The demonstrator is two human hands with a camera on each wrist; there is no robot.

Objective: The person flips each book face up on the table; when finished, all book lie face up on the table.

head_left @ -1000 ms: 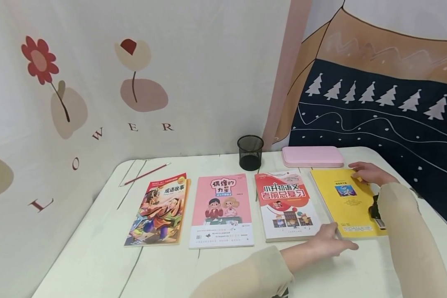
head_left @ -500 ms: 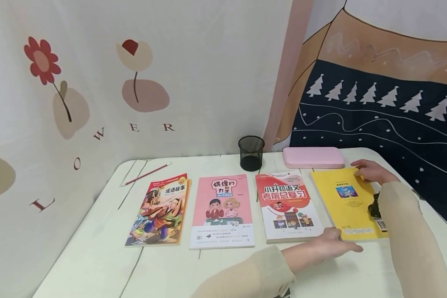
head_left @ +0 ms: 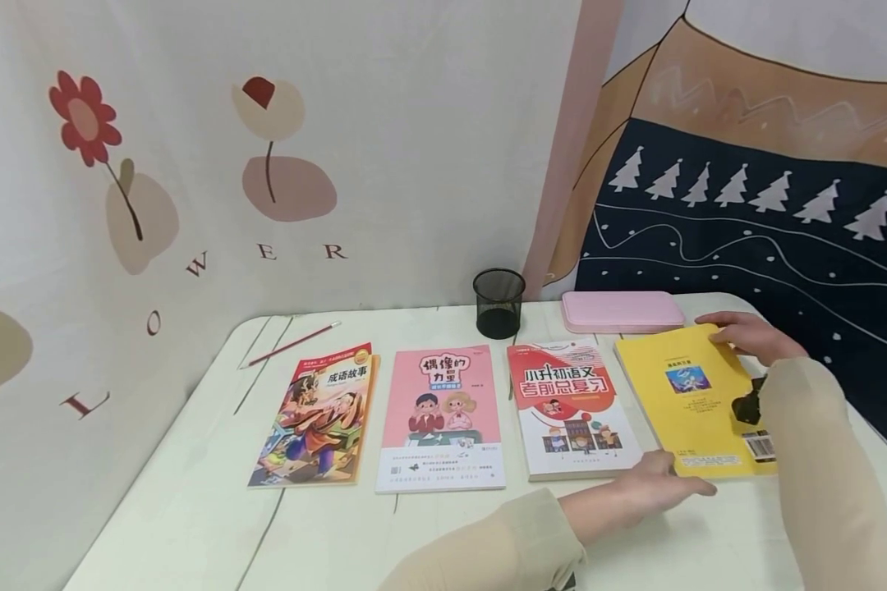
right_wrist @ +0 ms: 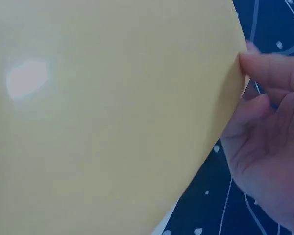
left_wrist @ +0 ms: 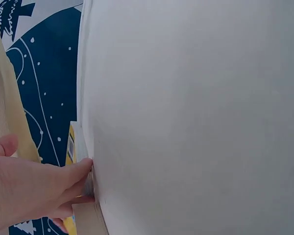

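A yellow book [head_left: 691, 402] lies back cover up at the right of the table in the head view, its far right corner raised a little. At that corner my right hand [head_left: 756, 336] pinches the cover's edge; the right wrist view shows the hand [right_wrist: 269, 112] at the rim of the bent yellow cover [right_wrist: 112, 122]. My left hand [head_left: 650, 486] touches the book's near left corner with its fingers extended. In the left wrist view the left hand [left_wrist: 36, 188] reaches to the book edges low on the table. The right sleeve hides the book's right edge.
Left of the yellow book lie a red-and-white book [head_left: 572, 410], a pink book [head_left: 441, 419] and a colourful storybook [head_left: 314, 419]. Behind them are a pencil [head_left: 293, 344], a black mesh pen holder [head_left: 498, 305] and a pink pencil case [head_left: 622, 312]. A patterned curtain [head_left: 414, 164] hangs behind.
The right hand has moved slightly right, and the yellow book's far right corner has risen with it. More of the barcode shows. The left hand stays almost in place.
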